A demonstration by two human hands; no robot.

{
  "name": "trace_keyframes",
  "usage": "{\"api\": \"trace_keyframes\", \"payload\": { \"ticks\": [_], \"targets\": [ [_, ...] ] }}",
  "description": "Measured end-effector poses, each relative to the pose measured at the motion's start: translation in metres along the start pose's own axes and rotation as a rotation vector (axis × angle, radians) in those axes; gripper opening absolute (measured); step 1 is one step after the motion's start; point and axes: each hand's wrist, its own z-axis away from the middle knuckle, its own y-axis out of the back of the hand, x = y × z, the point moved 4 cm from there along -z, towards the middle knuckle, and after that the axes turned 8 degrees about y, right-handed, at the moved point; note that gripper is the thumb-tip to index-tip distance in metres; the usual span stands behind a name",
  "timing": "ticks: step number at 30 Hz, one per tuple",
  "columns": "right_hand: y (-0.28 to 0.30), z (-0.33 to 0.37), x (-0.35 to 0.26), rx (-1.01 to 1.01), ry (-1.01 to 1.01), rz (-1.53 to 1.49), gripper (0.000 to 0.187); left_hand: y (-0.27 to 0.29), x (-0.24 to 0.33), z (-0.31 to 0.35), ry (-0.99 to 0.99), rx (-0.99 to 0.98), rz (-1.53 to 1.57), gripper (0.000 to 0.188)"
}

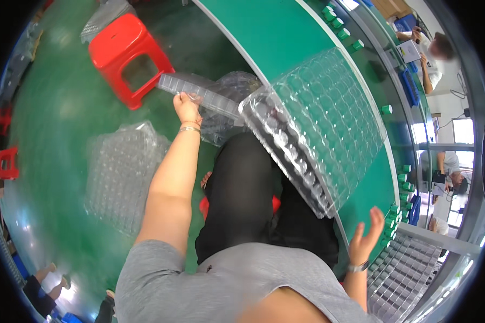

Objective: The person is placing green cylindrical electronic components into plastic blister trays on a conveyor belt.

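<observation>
My left hand (pixel 187 110) is stretched out to the left of my knees, its fingers closed on the edge of a long clear plastic tray (pixel 213 98) with a row of compartments. A crumpled clear plastic bag (pixel 215 128) lies under and behind that tray. On the green table, a large clear plastic blister tray (pixel 328 126) with rows of round hollows leans out over the near edge, above my lap; neither hand touches it. My right hand (pixel 365 239) is raised beside the table edge, fingers apart and holding nothing.
A red plastic stool (pixel 126 46) stands on the green floor at upper left. Stacked clear blister trays (pixel 125 175) lie on the floor left of my arm. Several green-capped containers (pixel 393 218) line the conveyor beyond the table (pixel 264 32). Another clear tray (pixel 401 269) sits at lower right. Co-workers (pixel 434 56) work opposite.
</observation>
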Motion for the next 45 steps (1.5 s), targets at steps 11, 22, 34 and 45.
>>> {"api": "trace_keyframes", "payload": {
  "ticks": [11,22,34,45],
  "targets": [
    [-0.058,0.037,0.008,-0.291,-0.137,0.227,0.07,0.059,-0.195,-0.079,0.395,-0.215,-0.172,0.02],
    [-0.06,0.035,-0.001,-0.212,-0.106,0.215,0.076,0.188,-0.225,-0.04,0.892,-0.25,-0.804,0.034],
    [-0.038,0.028,-0.003,-0.073,-0.097,0.282,0.062,-0.094,0.103,0.239,0.167,-0.67,-0.211,0.041],
    [-0.018,0.077,0.024,0.191,-0.199,-0.446,0.076,-0.077,0.066,0.352,0.491,-0.845,-0.175,0.03]
  ]
}}
